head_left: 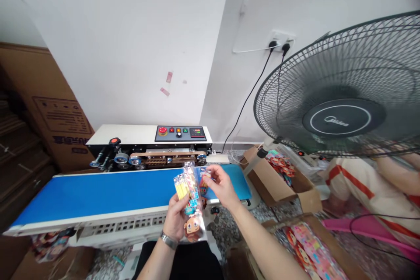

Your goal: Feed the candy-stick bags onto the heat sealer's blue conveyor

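My left hand (176,218), with a watch at the wrist, is closed around a clear printed plastic bag (193,224) with a cartoon face at its lower end. A small packet of yellow sticks (181,187) lies against the bag under the same thumb. Just to the right, my right hand (223,183) pinches a small red and blue packet (204,180) beside the bag's upper part. Both hands are over the near edge of a blue conveyor belt (111,194). Exactly what the packets contain is too small to make out.
A band sealing machine (147,138) with a control panel runs behind the belt. To the right stand a large fan (339,118), an open carton (278,183) of colourful packets, and another carton of printed bags (311,249). Beyond sits another person (364,188).
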`<state>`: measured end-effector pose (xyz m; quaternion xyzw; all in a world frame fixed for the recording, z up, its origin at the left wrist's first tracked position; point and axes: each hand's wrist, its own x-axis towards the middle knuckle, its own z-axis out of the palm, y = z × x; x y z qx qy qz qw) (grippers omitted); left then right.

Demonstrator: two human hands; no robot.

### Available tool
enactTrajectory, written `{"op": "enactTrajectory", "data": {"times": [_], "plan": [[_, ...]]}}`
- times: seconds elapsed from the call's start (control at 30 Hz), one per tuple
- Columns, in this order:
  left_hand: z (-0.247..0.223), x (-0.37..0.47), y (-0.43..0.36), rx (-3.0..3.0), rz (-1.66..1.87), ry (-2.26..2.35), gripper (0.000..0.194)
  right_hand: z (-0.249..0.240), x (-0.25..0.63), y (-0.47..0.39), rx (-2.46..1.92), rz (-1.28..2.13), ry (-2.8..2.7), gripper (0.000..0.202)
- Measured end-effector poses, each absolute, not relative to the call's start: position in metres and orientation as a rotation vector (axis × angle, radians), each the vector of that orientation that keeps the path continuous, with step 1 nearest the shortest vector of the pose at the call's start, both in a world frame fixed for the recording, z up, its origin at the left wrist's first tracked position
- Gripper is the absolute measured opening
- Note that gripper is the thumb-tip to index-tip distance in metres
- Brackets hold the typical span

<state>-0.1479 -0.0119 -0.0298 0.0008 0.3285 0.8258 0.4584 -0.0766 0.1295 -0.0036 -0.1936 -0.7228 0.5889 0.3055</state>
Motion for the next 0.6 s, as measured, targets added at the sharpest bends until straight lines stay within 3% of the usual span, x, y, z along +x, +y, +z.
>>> {"op": "enactTrajectory", "data": {"times": [0.4, 0.6], "plan": [[-0.022, -0.146, -0.012, -0.072, 2.021, 0.837, 0.032, 0.003, -0.077, 0.133, -0.518, 1.452, -2.087, 0.017], [-0.025, -0.148, -0.010, -0.090, 2.061, 0.802, 0.031, -0.015, -0.077, 0.120, -0.456, 1.891, -1.585, 0.057]]}}
